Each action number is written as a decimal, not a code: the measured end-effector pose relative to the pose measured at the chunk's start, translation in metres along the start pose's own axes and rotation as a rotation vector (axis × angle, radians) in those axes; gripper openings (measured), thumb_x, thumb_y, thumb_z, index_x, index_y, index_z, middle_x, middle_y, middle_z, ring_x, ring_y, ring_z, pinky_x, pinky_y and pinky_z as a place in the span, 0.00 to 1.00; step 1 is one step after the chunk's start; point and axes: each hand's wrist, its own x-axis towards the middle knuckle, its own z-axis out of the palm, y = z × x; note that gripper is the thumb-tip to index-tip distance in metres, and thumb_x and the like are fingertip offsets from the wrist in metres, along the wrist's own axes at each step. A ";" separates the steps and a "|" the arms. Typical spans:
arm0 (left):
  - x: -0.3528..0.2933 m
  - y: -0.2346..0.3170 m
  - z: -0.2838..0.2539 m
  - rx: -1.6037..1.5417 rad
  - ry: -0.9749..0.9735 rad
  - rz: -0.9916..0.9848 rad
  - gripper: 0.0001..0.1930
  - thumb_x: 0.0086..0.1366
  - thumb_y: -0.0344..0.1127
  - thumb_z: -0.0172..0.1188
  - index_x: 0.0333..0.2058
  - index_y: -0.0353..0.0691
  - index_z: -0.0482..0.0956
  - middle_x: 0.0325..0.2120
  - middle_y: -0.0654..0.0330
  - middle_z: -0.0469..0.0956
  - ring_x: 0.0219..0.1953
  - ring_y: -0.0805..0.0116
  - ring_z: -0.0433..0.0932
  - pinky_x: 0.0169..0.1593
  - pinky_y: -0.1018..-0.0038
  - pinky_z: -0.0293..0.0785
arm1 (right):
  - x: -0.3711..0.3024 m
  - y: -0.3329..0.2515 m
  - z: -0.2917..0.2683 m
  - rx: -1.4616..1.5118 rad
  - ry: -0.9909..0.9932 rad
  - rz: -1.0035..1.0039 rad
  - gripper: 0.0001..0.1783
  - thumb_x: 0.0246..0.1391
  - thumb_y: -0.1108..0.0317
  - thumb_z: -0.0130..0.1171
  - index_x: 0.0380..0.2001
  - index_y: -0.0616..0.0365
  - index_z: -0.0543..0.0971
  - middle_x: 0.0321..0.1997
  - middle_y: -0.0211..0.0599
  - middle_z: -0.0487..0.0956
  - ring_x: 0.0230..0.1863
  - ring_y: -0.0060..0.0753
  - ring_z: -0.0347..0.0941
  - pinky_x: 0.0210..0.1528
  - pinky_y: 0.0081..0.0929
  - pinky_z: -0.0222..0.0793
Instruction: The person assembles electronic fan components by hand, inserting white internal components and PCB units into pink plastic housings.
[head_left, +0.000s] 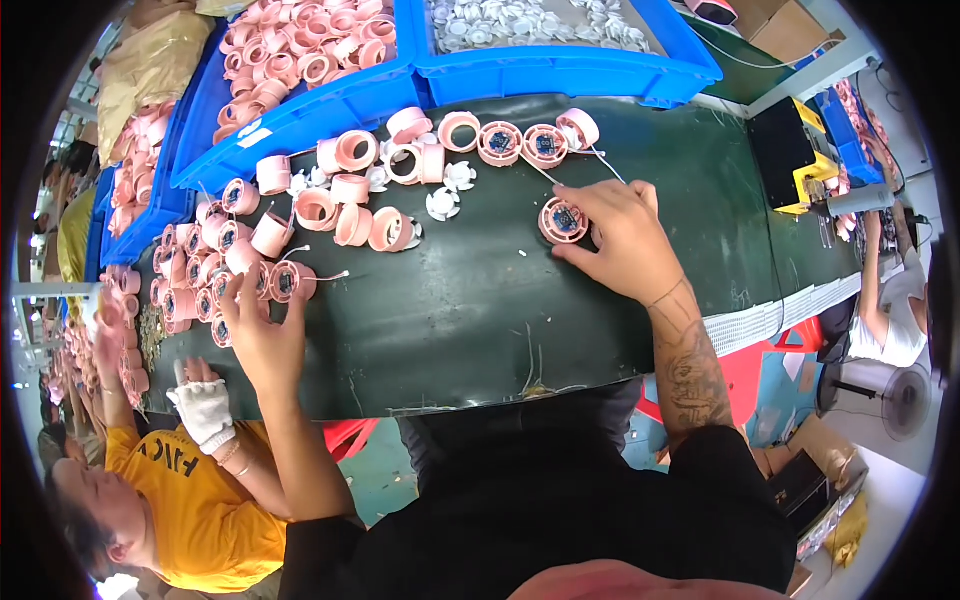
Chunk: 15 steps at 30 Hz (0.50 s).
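My right hand pinches the rim of a pink ring-shaped housing on the dark green worktop. A round blue circuit board shows inside it. At the left, my left hand reaches among a cluster of similar housings, several of them fitted with boards. Its thumb and fingers are spread apart, and the thumb overlaps a housing with a white wire trailing right. Beyond my right hand, two more board-filled housings lie face up, with white wires by them.
Blue bins along the far side hold pink rings and white flower-shaped pieces. Loose empty rings and white pieces lie mid-table. A co-worker's gloved hand is near my left forearm. A yellow-black machine stands at the right.
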 end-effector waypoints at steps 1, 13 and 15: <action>-0.001 0.006 -0.001 -0.074 0.012 -0.060 0.26 0.59 0.36 0.75 0.56 0.37 0.81 0.53 0.53 0.75 0.26 0.76 0.68 0.31 0.76 0.68 | 0.000 -0.002 0.004 0.004 0.030 0.012 0.38 0.39 0.60 0.79 0.58 0.50 0.80 0.47 0.34 0.84 0.49 0.38 0.78 0.60 0.40 0.58; 0.018 0.121 0.027 -1.473 -0.405 -0.392 0.30 0.61 0.25 0.72 0.61 0.32 0.72 0.47 0.56 0.82 0.47 0.72 0.82 0.47 0.76 0.80 | 0.077 -0.109 0.012 0.282 0.008 -0.388 0.46 0.41 0.69 0.76 0.67 0.48 0.73 0.58 0.33 0.82 0.53 0.36 0.79 0.58 0.39 0.65; 0.013 0.099 0.031 -1.559 -0.375 -0.553 0.25 0.65 0.23 0.67 0.60 0.33 0.72 0.47 0.56 0.83 0.44 0.72 0.83 0.47 0.76 0.80 | 0.084 -0.100 0.011 0.422 0.064 -0.391 0.45 0.39 0.65 0.79 0.65 0.49 0.75 0.55 0.33 0.83 0.54 0.36 0.79 0.59 0.38 0.66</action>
